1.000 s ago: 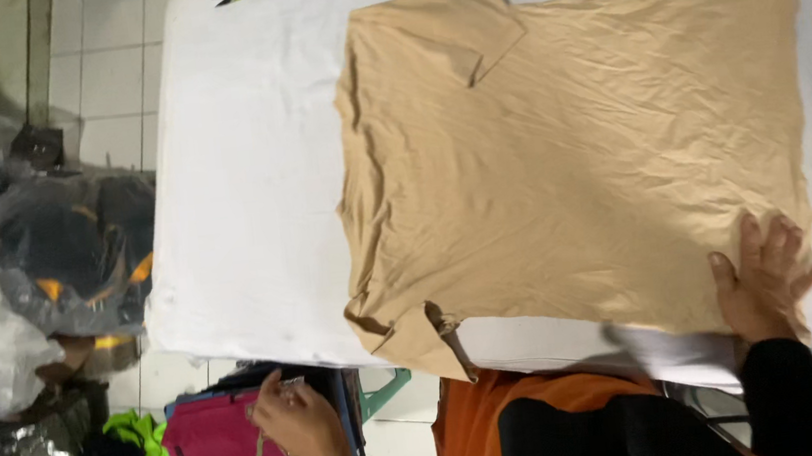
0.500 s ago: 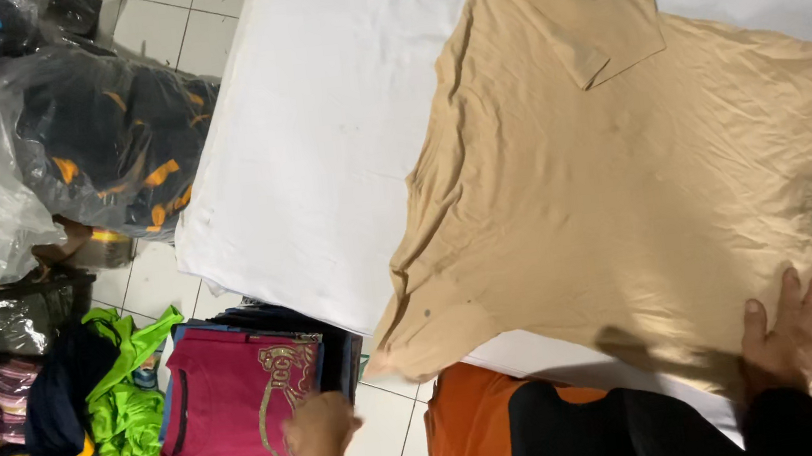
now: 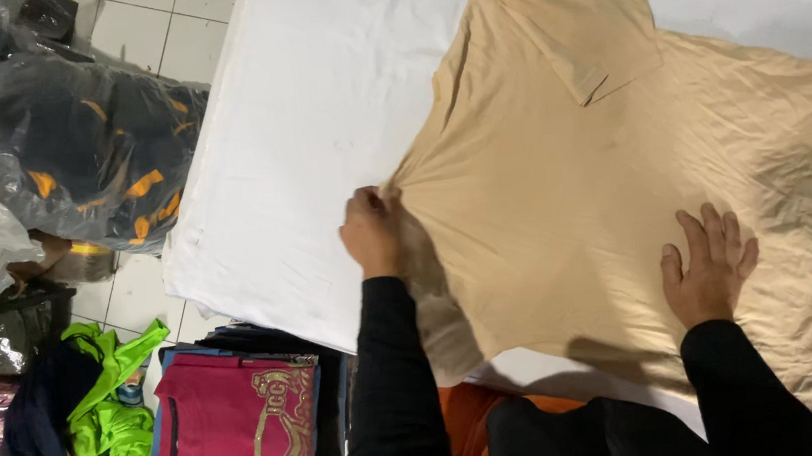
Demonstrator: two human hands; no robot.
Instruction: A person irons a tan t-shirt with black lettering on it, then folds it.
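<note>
Left hand (image 3: 372,230), previously off the white table (image 3: 314,117), now pinches the tan shirt (image 3: 614,196) at its near-left edge; right hand (image 3: 707,267) stays flat, fingers spread.

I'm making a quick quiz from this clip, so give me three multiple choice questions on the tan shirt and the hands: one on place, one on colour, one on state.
1. Where does the tan shirt lie?
A. on the white table
B. on the floor
C. in a bag

2. What colour is the top folded garment on the floor pile?
A. white
B. magenta
C. tan

3. How is the right hand?
A. clenched
B. flat on the shirt
C. raised

Answers: 1 A, white cloth shows around it. 2 B, magenta with gold print. 3 B, fingers spread; the left hand pinches the shirt's edge.
</note>
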